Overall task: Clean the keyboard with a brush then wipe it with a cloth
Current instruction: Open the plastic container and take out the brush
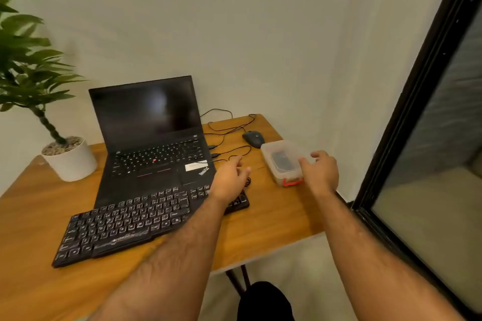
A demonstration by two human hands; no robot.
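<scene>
I see an open black laptop (154, 138) left of the fingers, a white potted plant (70, 159) further left, and a dark mouse (253, 138) beyond them.

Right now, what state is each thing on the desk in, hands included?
Laptop: lid open, screen dark.
External keyboard: flat on the table, untouched by any brush or cloth.
Plastic box: lid on, red latch at its near end.
Mouse: idle, cable attached.
Left hand: relaxed, holding nothing, above the keyboard's right end.
Right hand: fingers on the box lid; grip unclear.
</scene>
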